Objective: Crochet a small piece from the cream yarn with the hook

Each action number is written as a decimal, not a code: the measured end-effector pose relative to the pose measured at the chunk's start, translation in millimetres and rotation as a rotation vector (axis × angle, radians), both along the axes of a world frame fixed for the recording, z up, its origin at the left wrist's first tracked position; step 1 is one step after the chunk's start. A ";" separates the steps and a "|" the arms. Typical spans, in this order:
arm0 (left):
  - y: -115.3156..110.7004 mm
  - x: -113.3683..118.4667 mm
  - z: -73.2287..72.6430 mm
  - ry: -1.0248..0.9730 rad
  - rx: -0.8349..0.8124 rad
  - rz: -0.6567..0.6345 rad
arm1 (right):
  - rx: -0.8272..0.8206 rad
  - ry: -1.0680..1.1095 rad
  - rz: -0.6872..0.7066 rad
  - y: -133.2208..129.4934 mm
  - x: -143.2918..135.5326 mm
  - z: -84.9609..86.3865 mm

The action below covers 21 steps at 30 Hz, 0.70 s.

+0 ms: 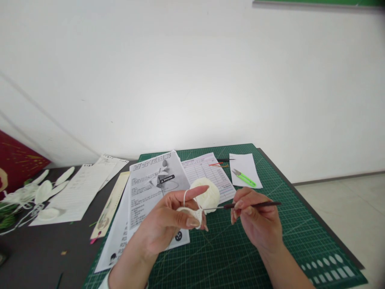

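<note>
Pinched between the thumb and fingers of my left hand (168, 216) is a small white crochet piece (195, 213). Its yarn loops over my raised left index finger. My right hand (257, 216) grips a crochet hook (264, 204) with a dark brown handle, held almost level. The hook's thin metal shaft reaches left to the edge of the crochet piece; whether its tip sits inside a stitch is too small to tell. Just behind both hands rests a ball of cream-white yarn (210, 192), partly covered by my left index finger.
A green cutting mat (222, 257) lies under my hands. On it are a printed pattern sheet (144, 192), a form (221, 182), and green thread snips (245, 178) on white paper (251, 162). At left are lined sheets (81, 184), a bookmark (110, 206) and white crocheted petals (43, 192).
</note>
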<state>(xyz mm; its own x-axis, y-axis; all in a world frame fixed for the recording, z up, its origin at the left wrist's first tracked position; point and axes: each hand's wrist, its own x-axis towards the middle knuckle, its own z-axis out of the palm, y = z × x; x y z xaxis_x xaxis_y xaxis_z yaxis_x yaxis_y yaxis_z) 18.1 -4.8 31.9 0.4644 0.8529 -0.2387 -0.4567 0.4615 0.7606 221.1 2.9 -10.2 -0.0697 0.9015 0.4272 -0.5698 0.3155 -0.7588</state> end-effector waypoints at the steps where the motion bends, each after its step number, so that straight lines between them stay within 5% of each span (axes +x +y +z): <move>1: 0.4 -0.6 -0.3 -0.010 0.000 -0.005 | -0.014 0.015 0.005 0.5 0.0 1.1; 7: 0.9 2.6 -1.7 0.224 0.139 -0.014 | -0.310 0.133 0.089 5.4 -4.9 1.1; 12: -0.7 13.9 -7.9 0.357 0.252 0.140 | -0.612 0.194 0.120 5.1 -16.9 -4.9; 21: -2.4 25.0 -16.8 0.223 0.084 0.245 | -0.422 0.014 -0.089 -3.0 -34.3 -12.5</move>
<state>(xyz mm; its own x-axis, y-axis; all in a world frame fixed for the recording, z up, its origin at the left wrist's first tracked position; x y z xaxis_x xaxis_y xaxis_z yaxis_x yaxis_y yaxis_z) 43.1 -7.2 15.1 0.1874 0.9536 -0.2355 -0.3641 0.2901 0.8850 186.8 -0.1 -22.7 0.0191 0.9996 0.0201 -0.5653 0.0274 -0.8245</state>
